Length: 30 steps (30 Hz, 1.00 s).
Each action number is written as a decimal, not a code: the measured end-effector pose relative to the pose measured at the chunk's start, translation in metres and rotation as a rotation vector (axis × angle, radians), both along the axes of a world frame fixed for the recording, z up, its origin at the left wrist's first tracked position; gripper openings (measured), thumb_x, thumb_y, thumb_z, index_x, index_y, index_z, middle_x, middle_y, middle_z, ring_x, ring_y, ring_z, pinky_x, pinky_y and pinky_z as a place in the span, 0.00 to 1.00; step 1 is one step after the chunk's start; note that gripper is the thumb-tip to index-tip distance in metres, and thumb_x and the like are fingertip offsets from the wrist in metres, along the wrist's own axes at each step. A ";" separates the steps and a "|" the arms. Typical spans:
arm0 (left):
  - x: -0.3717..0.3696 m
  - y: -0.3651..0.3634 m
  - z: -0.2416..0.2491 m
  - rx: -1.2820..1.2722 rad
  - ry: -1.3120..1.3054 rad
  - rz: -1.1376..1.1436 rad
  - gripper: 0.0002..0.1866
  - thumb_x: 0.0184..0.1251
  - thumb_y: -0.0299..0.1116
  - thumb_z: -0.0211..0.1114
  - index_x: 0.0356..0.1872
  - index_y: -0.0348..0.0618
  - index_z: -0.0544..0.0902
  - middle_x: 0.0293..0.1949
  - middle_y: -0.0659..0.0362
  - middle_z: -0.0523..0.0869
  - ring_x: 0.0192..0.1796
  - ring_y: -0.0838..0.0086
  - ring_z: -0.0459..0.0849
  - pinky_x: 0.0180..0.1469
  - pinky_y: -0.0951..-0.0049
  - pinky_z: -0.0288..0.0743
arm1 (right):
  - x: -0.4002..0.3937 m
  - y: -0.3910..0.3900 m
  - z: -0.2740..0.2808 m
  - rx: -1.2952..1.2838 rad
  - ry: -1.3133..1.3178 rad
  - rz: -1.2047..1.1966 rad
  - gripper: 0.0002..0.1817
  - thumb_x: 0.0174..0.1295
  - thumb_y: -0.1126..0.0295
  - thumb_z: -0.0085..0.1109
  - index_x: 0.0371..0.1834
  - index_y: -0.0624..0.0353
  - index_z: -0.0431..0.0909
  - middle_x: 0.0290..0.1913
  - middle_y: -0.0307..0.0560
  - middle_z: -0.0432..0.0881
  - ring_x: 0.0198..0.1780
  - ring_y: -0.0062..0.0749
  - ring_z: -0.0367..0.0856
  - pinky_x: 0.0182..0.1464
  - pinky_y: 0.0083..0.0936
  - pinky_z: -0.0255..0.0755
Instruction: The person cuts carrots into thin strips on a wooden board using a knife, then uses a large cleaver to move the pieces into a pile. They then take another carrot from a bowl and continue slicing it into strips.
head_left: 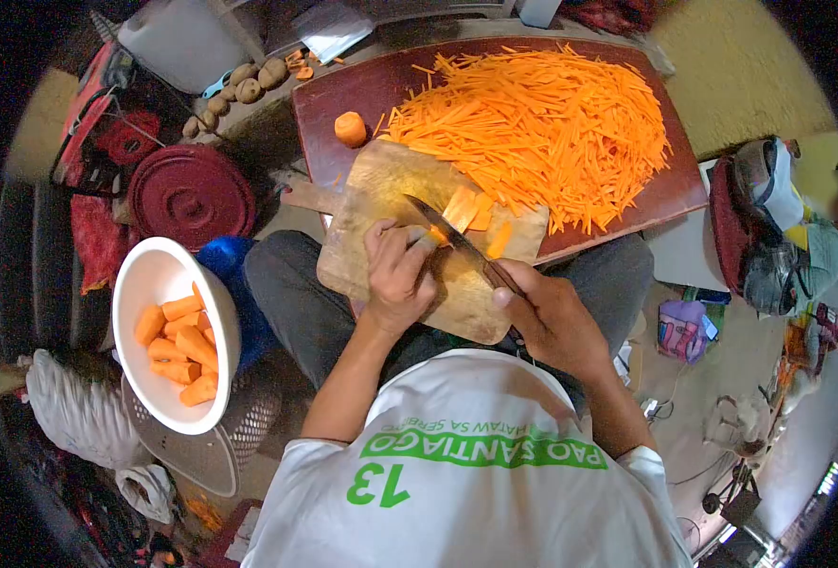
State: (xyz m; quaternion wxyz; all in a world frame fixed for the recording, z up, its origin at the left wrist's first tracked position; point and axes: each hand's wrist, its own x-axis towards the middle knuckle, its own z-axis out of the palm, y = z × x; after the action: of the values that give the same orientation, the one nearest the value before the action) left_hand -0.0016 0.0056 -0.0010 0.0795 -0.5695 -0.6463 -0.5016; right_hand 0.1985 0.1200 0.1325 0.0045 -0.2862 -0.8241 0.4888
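Note:
A wooden cutting board lies tilted across the near edge of a dark red table. My left hand is closed on a piece of carrot over the board. Wrapped round the handle of a knife is my right hand; the blade points up and to the left, beside the held carrot. Flat carrot slices lie just right of the blade. Behind the board spreads a large heap of thin carrot strips. One carrot stub sits on the table, left of the heap.
The dark red table reaches away beyond the board. At the left, a white bowl holds several peeled carrot pieces. A round red lid and several potatoes are at the back left. A purple bag lies on the right.

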 end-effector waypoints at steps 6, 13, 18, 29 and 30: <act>0.000 -0.001 0.004 -0.002 0.024 0.012 0.19 0.44 0.17 0.68 0.43 0.36 0.87 0.41 0.52 0.86 0.44 0.57 0.86 0.66 0.43 0.73 | 0.001 -0.001 -0.009 0.002 0.056 0.026 0.18 0.84 0.64 0.55 0.66 0.64 0.77 0.43 0.65 0.86 0.46 0.63 0.89 0.47 0.43 0.79; 0.000 0.000 0.002 -0.008 0.051 0.005 0.19 0.43 0.17 0.68 0.42 0.36 0.87 0.41 0.51 0.87 0.43 0.57 0.86 0.65 0.42 0.73 | 0.000 -0.009 -0.015 0.073 0.034 0.045 0.16 0.84 0.63 0.53 0.63 0.64 0.75 0.40 0.66 0.84 0.44 0.69 0.86 0.45 0.52 0.77; 0.000 0.001 -0.004 -0.026 0.060 -0.001 0.19 0.44 0.17 0.68 0.43 0.36 0.88 0.41 0.51 0.87 0.43 0.56 0.86 0.64 0.43 0.74 | -0.003 0.002 -0.029 0.042 -0.131 0.060 0.15 0.83 0.63 0.53 0.62 0.64 0.76 0.41 0.69 0.84 0.45 0.71 0.85 0.45 0.52 0.77; 0.011 0.012 0.012 -0.194 0.058 0.000 0.17 0.61 0.32 0.81 0.50 0.41 0.89 0.48 0.51 0.85 0.52 0.53 0.82 0.60 0.49 0.70 | 0.017 0.010 -0.036 -0.104 0.245 -0.151 0.19 0.85 0.60 0.52 0.60 0.67 0.80 0.32 0.46 0.80 0.30 0.25 0.80 0.34 0.26 0.74; 0.011 0.013 0.012 -0.253 0.074 -0.007 0.19 0.62 0.34 0.81 0.53 0.42 0.89 0.50 0.50 0.84 0.54 0.52 0.81 0.61 0.49 0.70 | 0.021 0.012 -0.034 -0.224 0.224 -0.205 0.20 0.86 0.59 0.51 0.59 0.67 0.80 0.31 0.43 0.79 0.26 0.22 0.78 0.30 0.23 0.72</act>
State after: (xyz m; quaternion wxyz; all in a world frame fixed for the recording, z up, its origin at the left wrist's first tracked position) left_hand 0.0096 0.0187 0.0110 0.0291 -0.5953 -0.6992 -0.3949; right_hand 0.2196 0.1320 0.0980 0.1140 -0.3114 -0.7254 0.6032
